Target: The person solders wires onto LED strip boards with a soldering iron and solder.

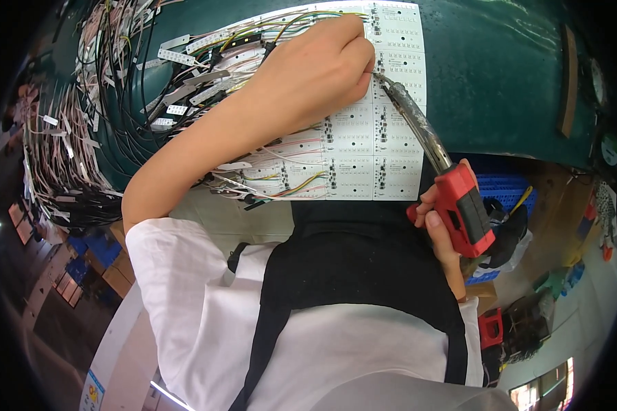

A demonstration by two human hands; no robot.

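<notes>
A panel of white circuit boards (pixel 352 179) lies on the green table, with rows of small dark components on it. My left hand (pixel 325 65) is closed over the panel's upper part, its fingertips pinched at a board; what they hold is hidden beneath the fingers. In my right hand (pixel 440 222) is a red and black soldering iron (pixel 463 211). Its metal barrel slants up and left, and the tip meets the board right beside my left fingertips. Thin coloured wires (pixel 307 183) run leftward from several boards.
Bundles of black and pink wires (pixel 127 82) with small white strips cover the table's left side. A brown strip (pixel 567 81) lies near the right end of the green table (pixel 487 75). Below its edge stands a blue plastic basket (pixel 504 188), with a yellow-handled thing by it.
</notes>
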